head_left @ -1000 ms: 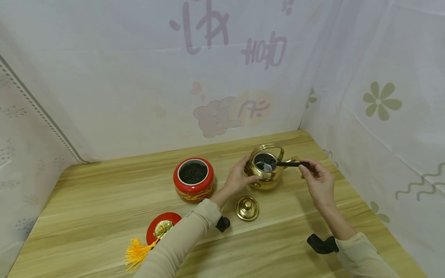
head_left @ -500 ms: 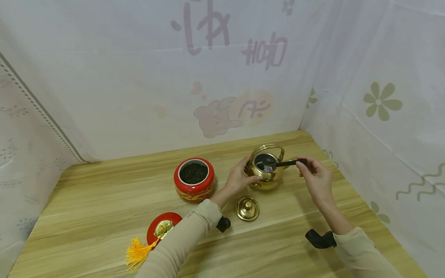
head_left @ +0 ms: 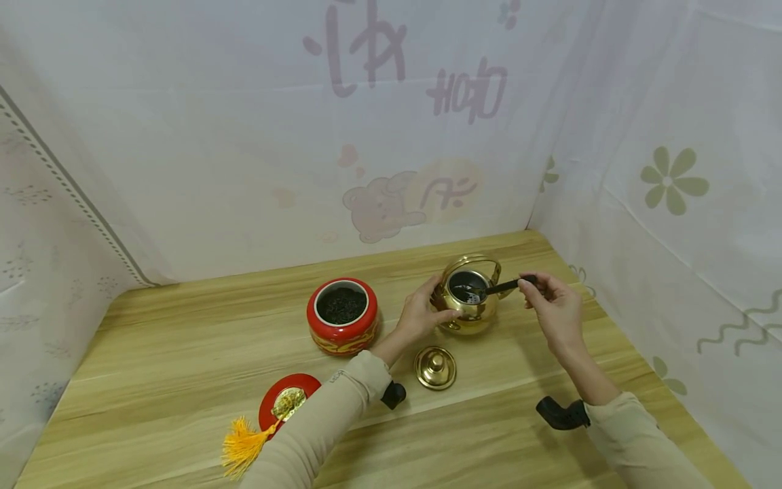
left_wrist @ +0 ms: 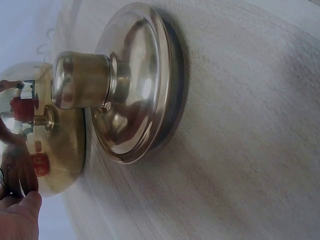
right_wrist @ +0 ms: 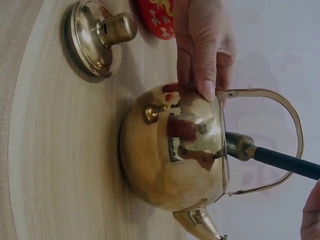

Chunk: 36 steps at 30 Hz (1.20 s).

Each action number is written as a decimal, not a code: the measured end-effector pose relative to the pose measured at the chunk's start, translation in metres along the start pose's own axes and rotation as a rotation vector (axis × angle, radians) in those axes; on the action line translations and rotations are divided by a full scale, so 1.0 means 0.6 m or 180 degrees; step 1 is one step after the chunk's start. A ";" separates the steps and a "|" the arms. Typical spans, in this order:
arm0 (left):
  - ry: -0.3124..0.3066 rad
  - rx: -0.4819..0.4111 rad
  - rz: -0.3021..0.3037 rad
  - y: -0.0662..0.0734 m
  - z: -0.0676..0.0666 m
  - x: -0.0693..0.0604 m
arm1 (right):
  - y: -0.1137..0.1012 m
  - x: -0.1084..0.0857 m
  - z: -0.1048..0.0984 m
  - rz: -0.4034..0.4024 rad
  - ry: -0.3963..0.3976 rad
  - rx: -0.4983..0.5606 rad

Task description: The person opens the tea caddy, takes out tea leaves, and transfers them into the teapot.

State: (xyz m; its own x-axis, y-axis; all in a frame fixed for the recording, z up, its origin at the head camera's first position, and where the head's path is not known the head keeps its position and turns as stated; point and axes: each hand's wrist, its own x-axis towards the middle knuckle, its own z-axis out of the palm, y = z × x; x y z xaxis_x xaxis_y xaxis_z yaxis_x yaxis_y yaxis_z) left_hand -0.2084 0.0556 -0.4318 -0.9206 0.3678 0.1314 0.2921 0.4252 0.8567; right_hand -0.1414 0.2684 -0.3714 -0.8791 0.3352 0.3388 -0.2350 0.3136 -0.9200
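A shiny gold teapot (head_left: 467, 324) with a raised hoop handle stands uncovered on the table. My left hand (head_left: 420, 312) grips its left side, thumb on the front near the rim, as the right wrist view also shows. Between thumb and fingers my right hand (head_left: 559, 316) pinches the dark handle of a tea scoop (right_wrist: 285, 161). The scoop slants down into the pot's mouth, its tip hidden inside. Dark matter and part of a pale perforated surface show within the pot. In front of it lies the gold teapot lid (head_left: 435, 368), knob up, large in the left wrist view (left_wrist: 135, 85).
A red jar (head_left: 342, 333) of dark tea leaves (head_left: 342, 305) stands left of the teapot. Its red lid (head_left: 269, 401), with a yellow tassel (head_left: 244, 445), lies partly under the left sleeve. Printed cloth walls (head_left: 244, 136) border the wooden table (head_left: 183, 353).
My right hand has shifted slightly left, and the scoop's handle now slants more steeply, its held end higher. The scoop reaches lower into the teapot. My left hand keeps its grip.
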 end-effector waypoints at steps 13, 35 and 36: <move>-0.0022 -0.0078 -0.0058 0.003 -0.002 0.000 | -0.010 -0.041 -0.025 -0.0481 0.0043 0.0061; -0.0016 -0.0051 0.0045 0.001 -0.004 0.002 | 0.122 -0.062 -0.094 -0.0341 0.0524 -0.0777; -0.0016 -0.0045 0.0046 0.001 -0.004 0.002 | 0.125 -0.062 -0.093 -0.0325 0.0516 -0.0817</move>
State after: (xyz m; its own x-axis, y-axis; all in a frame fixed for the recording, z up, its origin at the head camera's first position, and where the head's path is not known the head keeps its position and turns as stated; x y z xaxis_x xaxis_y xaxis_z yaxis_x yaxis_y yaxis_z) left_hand -0.2098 0.0546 -0.4300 -0.9149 0.3781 0.1413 0.3017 0.4081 0.8616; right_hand -0.1029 0.3290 -0.4420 -0.7740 0.4213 0.4727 -0.1881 0.5599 -0.8069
